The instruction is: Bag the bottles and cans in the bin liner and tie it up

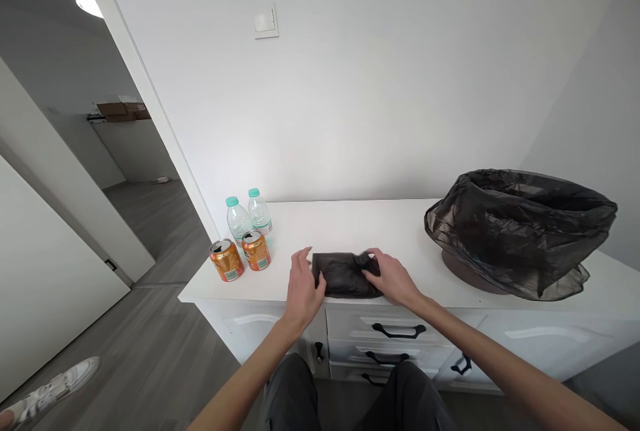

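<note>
A folded black plastic bag (345,276) lies near the front edge of the white cabinet top. My left hand (304,288) has its thumb and fingers on the bag's left end. At the right end, my right hand (393,276) pinches a dark bunched part of the bag between thumb and fingers. Further right stands a brown bin (467,273), lined with a loose black bag (520,231) that hangs over its rim.
Two orange cans (227,261) and two clear bottles with green caps (239,219) stand at the left end of the cabinet top (320,221). A person's shoe (63,384) shows on the floor at lower left.
</note>
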The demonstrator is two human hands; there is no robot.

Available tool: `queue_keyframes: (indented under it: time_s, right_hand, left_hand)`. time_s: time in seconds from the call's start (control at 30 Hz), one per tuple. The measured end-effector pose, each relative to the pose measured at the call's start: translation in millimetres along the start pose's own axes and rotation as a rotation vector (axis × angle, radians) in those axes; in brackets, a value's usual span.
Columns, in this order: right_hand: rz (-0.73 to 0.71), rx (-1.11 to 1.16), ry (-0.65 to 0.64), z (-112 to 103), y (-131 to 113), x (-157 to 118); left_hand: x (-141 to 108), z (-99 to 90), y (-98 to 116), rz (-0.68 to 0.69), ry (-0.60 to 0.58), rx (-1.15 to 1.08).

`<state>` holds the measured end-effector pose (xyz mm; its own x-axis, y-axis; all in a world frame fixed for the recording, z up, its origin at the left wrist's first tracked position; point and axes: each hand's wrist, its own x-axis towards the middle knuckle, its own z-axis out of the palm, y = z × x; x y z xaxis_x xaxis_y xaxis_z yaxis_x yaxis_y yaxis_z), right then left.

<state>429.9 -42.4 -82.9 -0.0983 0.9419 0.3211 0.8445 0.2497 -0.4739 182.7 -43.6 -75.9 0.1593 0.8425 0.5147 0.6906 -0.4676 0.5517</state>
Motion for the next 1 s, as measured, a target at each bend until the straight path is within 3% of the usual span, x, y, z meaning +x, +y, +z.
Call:
queue_keyframes:
  time_s: [0.1,0.2,0.33,0.47,0.7,0.87,1.0]
  right_hand:
    - [-0.170,-0.159,0.179,9.9,-17.9,-2.7]
    - [-0.374,-0.232,0.126,16.5,-32.1,-11.1]
    - [-0.263,-0.304,-0.041,38.0,-27.2,-25.7]
    - [-0.184,-0.291,-0.091,55.7,-13.7,-34.3]
    - [-0.114,-0.292,-0.146,47.0,-23.2,-38.7]
    - [-0.176,-0.332,-0.024,54.9,-48.0,-76.8]
    - [-0.097,-0.299,-0.122,63.6,-64.0,-85.5]
  left_hand:
    - [3.7,0.7,3.0,0.366,-0.108,0.203]
    - [8.0,5.8,-2.4,0.482,-0.318,0.296]
    - [9.9,15.4,-21.1,0.410,-0.427,0.326]
    - [7.9,17.8,-34.9,0.404,-0.458,0.300]
    - [16.7,5.2,-53.9,0.344,-0.544,0.255]
    - [16.5,-14.0,-73.2,0.067,-0.381,0.174]
    - [12.1,-19.7,-74.3,-0.064,-0.296,0.098]
